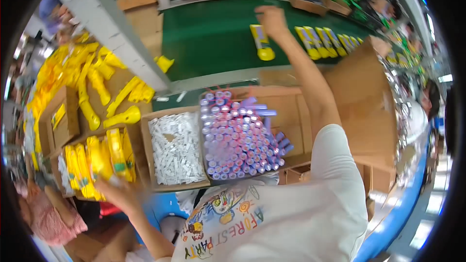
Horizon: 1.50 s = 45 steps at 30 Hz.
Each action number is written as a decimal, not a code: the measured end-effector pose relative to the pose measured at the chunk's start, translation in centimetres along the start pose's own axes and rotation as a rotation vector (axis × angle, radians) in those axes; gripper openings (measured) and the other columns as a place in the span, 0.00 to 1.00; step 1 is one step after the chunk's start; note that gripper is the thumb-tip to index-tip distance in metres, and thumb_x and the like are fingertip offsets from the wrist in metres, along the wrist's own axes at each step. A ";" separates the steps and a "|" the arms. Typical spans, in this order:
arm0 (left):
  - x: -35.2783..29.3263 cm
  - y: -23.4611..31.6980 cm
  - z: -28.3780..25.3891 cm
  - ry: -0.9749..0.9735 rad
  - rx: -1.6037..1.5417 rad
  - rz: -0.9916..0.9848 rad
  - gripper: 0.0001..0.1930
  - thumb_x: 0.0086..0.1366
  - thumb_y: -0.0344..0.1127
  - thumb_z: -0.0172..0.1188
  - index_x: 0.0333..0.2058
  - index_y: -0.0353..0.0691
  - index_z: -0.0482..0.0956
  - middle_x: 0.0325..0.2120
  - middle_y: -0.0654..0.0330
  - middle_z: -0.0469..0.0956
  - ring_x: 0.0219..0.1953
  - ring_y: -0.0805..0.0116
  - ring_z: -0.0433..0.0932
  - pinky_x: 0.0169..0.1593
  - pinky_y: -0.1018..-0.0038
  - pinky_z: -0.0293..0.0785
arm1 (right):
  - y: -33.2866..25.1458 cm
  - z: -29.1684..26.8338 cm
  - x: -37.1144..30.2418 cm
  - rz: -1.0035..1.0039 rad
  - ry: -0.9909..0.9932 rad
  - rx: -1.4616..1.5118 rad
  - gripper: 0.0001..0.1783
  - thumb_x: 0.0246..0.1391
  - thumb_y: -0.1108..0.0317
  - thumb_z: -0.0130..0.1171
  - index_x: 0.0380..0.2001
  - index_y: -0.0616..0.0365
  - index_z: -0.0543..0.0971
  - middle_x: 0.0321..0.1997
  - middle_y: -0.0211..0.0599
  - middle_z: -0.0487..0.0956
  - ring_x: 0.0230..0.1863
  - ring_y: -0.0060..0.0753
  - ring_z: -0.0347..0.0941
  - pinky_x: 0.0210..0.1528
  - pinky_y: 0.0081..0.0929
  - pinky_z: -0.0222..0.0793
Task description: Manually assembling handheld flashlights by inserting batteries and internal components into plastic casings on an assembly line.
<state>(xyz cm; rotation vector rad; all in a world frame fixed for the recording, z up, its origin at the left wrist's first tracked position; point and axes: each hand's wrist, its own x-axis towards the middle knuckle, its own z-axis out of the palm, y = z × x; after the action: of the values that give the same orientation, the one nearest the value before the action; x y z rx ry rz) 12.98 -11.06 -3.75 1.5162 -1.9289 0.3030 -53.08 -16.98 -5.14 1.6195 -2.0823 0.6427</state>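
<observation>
Yellow plastic casing (265,53) lies on the green conveyor belt (208,39), upper centre of the frame, just below my right hand (273,21). My left hand (116,192), well apart, blurs beside packed yellow casings (116,146), lower left. I cannot tell whether either grips anything.

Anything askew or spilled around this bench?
Slightly. Several purple cylinders lie sideways toward the right of the pack, while most stand on end in tight rows. A couple of white scraps lie behind the carton of white strips, like strays. No obvious damage visible.
</observation>
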 end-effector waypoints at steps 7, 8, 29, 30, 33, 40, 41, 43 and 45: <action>-1.0 12.1 -3.4 -0.692 -1.784 -0.951 0.24 0.62 0.29 0.53 0.57 0.36 0.64 0.48 0.55 0.73 0.49 0.61 0.74 0.53 0.65 0.72 | -30.1 -15.6 -13.3 -0.885 -0.024 0.825 0.19 0.46 0.67 0.59 0.45 0.54 0.77 0.54 0.42 0.72 0.57 0.40 0.67 0.55 0.36 0.66; -1.1 13.3 -3.6 -0.728 -1.906 -1.019 0.23 0.61 0.28 0.53 0.56 0.36 0.65 0.46 0.56 0.74 0.49 0.62 0.74 0.52 0.65 0.73 | -30.3 -16.4 -14.2 -1.209 0.058 0.669 0.17 0.48 0.66 0.61 0.43 0.56 0.77 0.53 0.45 0.73 0.58 0.41 0.67 0.57 0.36 0.64; -4.3 17.5 -3.3 -0.808 -1.753 -0.456 0.23 0.68 0.43 0.36 0.58 0.39 0.53 0.43 0.58 0.67 0.39 0.72 0.70 0.42 0.74 0.69 | -32.9 -19.0 -20.8 0.289 -0.377 1.197 0.08 0.49 0.74 0.65 0.34 0.63 0.80 0.23 0.25 0.70 0.19 0.12 0.65 0.19 0.12 0.58; -4.3 17.5 -3.3 -0.798 -1.737 -0.491 0.24 0.69 0.45 0.35 0.59 0.38 0.52 0.44 0.57 0.67 0.40 0.71 0.70 0.44 0.73 0.69 | -32.9 -18.9 -21.1 0.100 -0.236 0.977 0.08 0.49 0.75 0.65 0.34 0.63 0.80 0.23 0.25 0.70 0.20 0.11 0.63 0.20 0.11 0.57; -5.1 17.3 -2.3 -0.751 -1.611 -0.256 0.28 0.70 0.52 0.32 0.59 0.35 0.52 0.44 0.57 0.67 0.42 0.68 0.71 0.46 0.73 0.69 | -33.6 -19.5 -21.1 0.267 -0.296 1.095 0.11 0.41 0.68 0.70 0.27 0.62 0.79 0.20 0.29 0.71 0.17 0.15 0.65 0.19 0.16 0.59; -4.8 17.3 -2.6 -0.856 -1.539 -0.172 0.30 0.70 0.56 0.32 0.57 0.35 0.53 0.40 0.57 0.69 0.37 0.73 0.67 0.41 0.77 0.65 | -33.2 -19.1 -20.9 0.672 -0.243 1.543 0.04 0.47 0.78 0.65 0.27 0.63 0.79 0.21 0.25 0.69 0.20 0.11 0.64 0.22 0.14 0.61; -4.8 17.5 -2.7 -0.857 -1.539 -0.173 0.30 0.70 0.56 0.32 0.57 0.35 0.53 0.40 0.57 0.69 0.37 0.73 0.67 0.41 0.77 0.65 | -33.1 -19.0 -21.2 0.673 -0.243 1.543 0.04 0.47 0.78 0.65 0.27 0.63 0.79 0.21 0.25 0.69 0.20 0.11 0.64 0.22 0.14 0.61; -4.8 18.1 -2.8 -0.868 -1.648 -0.373 0.24 0.71 0.49 0.34 0.55 0.35 0.56 0.38 0.57 0.69 0.36 0.72 0.69 0.42 0.74 0.67 | -32.9 -18.9 -22.4 0.316 -0.189 1.038 0.05 0.43 0.78 0.64 0.23 0.61 0.77 0.19 0.26 0.69 0.16 0.12 0.61 0.19 0.15 0.58; -4.4 18.0 -2.5 -0.908 -1.648 -0.458 0.20 0.70 0.43 0.37 0.53 0.36 0.57 0.38 0.57 0.69 0.37 0.71 0.69 0.43 0.74 0.68 | -34.0 -19.0 -23.3 0.111 -0.043 0.881 0.08 0.40 0.79 0.64 0.19 0.57 0.74 0.17 0.26 0.67 0.13 0.15 0.59 0.16 0.17 0.53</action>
<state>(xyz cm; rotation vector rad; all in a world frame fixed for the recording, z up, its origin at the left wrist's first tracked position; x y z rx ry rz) -2.35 -0.83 -0.75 0.7487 -1.3410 -1.9323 -13.79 5.12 -0.20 1.9314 -2.0410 1.7537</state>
